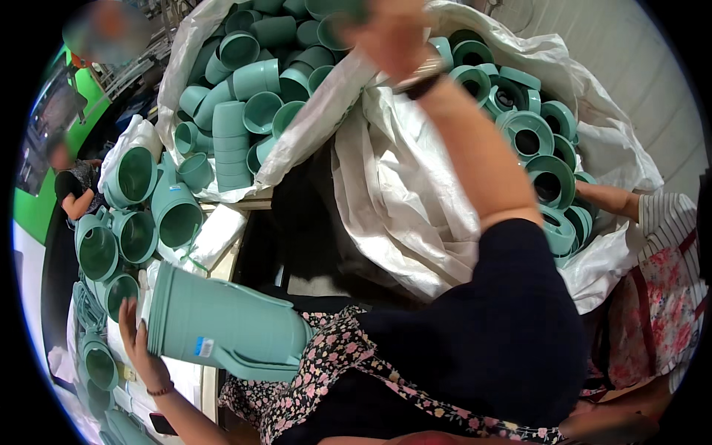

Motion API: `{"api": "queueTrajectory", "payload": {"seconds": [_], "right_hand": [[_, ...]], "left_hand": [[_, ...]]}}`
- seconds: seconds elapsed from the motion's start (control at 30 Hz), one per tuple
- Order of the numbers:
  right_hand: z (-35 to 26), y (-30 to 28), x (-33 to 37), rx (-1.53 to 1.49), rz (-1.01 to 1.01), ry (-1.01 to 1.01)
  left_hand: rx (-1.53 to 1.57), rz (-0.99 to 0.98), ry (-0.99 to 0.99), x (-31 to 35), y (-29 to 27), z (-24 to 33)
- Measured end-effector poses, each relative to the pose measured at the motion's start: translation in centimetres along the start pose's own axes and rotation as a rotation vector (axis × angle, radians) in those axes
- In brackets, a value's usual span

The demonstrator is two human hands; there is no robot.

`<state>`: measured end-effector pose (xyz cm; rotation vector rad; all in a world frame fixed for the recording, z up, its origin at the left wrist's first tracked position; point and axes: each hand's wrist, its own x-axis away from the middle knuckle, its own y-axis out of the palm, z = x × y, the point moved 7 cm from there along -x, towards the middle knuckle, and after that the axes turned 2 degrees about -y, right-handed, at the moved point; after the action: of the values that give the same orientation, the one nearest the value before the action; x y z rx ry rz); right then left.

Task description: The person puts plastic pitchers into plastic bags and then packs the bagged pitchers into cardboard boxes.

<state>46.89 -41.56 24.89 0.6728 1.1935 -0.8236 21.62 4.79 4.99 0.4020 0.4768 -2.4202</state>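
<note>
A teal plastic jug body (222,326) lies sideways at the lower left, a small blue-and-white label (203,346) near its wide open end. The left hand (137,341) grips that rim, fingers curled around it. The right hand (389,33) is raised and blurred over the big white sacks (393,200); its grasp cannot be told. The sacks brim with teal cups (252,81) and collars (530,137).
</note>
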Motion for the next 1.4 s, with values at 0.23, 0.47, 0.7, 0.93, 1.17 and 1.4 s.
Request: {"api": "queueTrajectory", "payload": {"seconds": [0.23, 0.47, 0.7, 0.93, 1.17, 1.4], "right_hand": [[-33.2, 9.6, 7.7, -1.812, -0.761, 0.113], [-42.5, 9.2, 8.9, -1.996, -0.863, 0.672], [-43.9, 9.6, 9.3, -1.975, -0.925, 0.453], [-43.5, 6.4, 5.4, -1.848, -0.734, -0.327], [-47.0, 5.5, 6.9, -1.859, -0.718, -0.244], [-57.8, 3.6, 7.8, -2.387, -0.806, 0.011]], "left_hand": [[0.674, 0.009, -0.173, -1.3, 4.4, -3.0], [0.632, 0.618, -0.126, 4.5, -1.6, -3.0], [0.371, 0.651, 0.045, 6.1, -2.9, -4.1], [-0.386, 0.395, 0.353, 7.8, -3.7, 1.4], [-0.518, 0.399, 0.228, 10.2, -4.2, 1.7], [0.666, 1.165, -0.224, 17.5, -12.8, -10.3]]}}
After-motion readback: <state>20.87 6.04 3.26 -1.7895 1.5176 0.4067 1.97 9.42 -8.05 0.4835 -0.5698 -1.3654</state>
